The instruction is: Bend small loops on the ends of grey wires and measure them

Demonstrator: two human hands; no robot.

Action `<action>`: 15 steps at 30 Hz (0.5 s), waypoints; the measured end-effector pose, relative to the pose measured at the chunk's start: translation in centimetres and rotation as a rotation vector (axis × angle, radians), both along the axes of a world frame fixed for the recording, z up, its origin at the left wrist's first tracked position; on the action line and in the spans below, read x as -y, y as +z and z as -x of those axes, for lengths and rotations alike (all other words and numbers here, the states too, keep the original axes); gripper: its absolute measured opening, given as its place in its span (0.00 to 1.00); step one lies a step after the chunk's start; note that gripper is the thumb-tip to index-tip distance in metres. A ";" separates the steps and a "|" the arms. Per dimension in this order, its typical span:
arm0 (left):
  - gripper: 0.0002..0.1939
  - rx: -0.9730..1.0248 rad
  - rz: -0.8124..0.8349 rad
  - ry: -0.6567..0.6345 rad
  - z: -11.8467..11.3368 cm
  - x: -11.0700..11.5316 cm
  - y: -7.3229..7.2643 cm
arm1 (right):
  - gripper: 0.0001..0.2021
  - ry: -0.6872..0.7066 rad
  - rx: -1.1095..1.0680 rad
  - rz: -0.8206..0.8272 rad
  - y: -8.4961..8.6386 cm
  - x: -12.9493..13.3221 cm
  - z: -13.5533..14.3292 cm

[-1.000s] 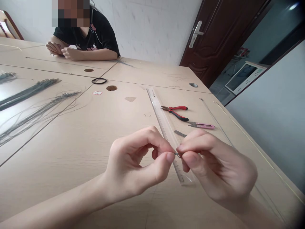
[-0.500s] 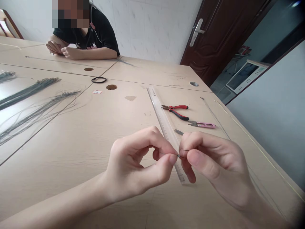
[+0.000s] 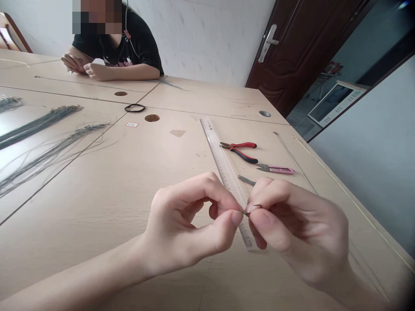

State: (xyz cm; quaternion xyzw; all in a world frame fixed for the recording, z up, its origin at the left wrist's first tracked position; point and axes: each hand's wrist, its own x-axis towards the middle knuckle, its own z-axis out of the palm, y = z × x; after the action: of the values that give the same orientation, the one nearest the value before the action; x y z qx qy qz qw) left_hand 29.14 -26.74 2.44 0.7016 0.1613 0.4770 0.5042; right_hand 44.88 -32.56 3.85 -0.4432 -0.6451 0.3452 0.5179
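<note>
A tiny dark fishing hook (image 3: 257,206) shows between my two hands, its bent end sticking up above my right thumb. My right hand (image 3: 292,229) is closed, thumb and forefinger pinching the hook. Thumb and forefinger of my left hand (image 3: 194,220) meet at the hook's other end, pinching what looks like thin fishing line there; the fingertips hide most of it. Both hands are raised over the near end of a clear ruler (image 3: 218,157). Just behind my right hand lies a small metal tip (image 3: 246,179), its other end hidden.
Red-and-black pliers (image 3: 241,149) and pink thread snips (image 3: 275,169) lie right of the ruler. Bundles of grey line (image 3: 42,123) spread at left. A black band (image 3: 134,108) lies near table holes. Across the table (image 3: 129,181), a person (image 3: 139,47) sits with hands together.
My right hand has turned and shifted slightly, its thumb moving left toward my left fingertips. More of the hook's bend shows now. My left hand has barely moved.
</note>
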 end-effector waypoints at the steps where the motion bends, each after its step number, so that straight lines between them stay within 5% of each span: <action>1: 0.08 0.001 0.003 0.000 0.0 0.0 0.0 | 0.06 -0.001 0.011 -0.031 -0.1 0.0 0.0; 7: 0.08 0.015 0.000 0.008 0.0 -0.1 -0.1 | 0.06 -0.013 0.047 -0.129 -0.2 0.1 -0.1; 15: 0.08 -0.010 -0.017 0.017 -0.1 0.1 -0.1 | 0.18 0.136 -0.120 0.200 0.2 -0.5 -0.4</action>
State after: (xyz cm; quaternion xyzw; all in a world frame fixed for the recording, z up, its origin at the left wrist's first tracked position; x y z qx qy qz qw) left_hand 29.22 -26.89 2.34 0.7069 0.1656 0.4793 0.4931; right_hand 45.26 -32.08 4.06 -0.4265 -0.6039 0.4677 0.4844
